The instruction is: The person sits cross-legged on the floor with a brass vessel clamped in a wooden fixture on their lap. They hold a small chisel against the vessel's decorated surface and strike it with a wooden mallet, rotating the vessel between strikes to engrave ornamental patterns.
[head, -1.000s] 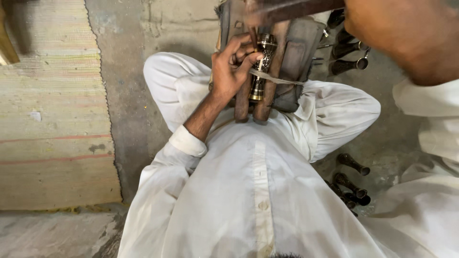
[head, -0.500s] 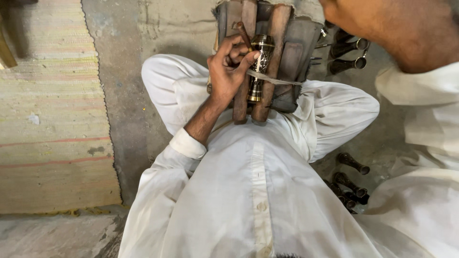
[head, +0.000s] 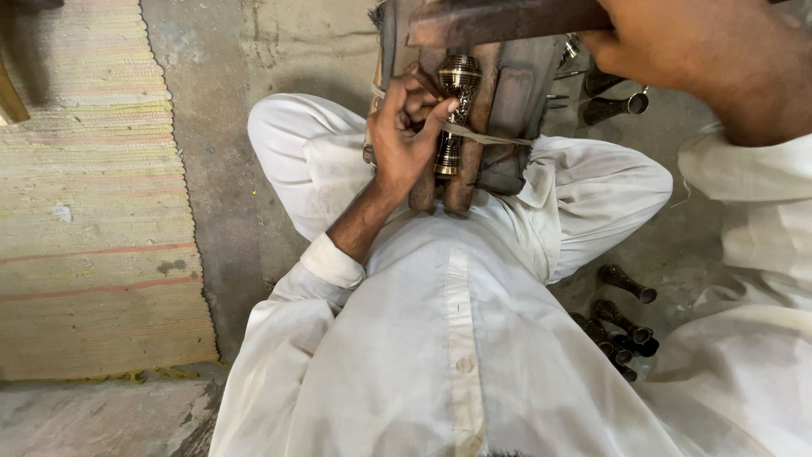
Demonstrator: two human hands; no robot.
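I sit cross-legged in white clothes with a wooden clamp (head: 501, 101) propped between my knees. A banded brass piece (head: 452, 118) stands upright in it, tied in with a strip. My left hand (head: 404, 131) pinches a thin tool whose tip touches the brass piece. Close to the camera at the top right, my right hand (head: 706, 59) is raised and closed on a dark hammer (head: 499, 21), which lies across the view just above the top of the clamp.
A striped woven mat (head: 85, 211) covers the floor on the left, with bare concrete (head: 220, 110) beside it. Several dark metal pieces (head: 622, 317) lie by my right hip, and more dark metal pieces (head: 613, 97) sit beyond my right knee.
The hammer left the view half a second ago and is back across the top of the clamp now. My left hand has stayed on the brass piece.
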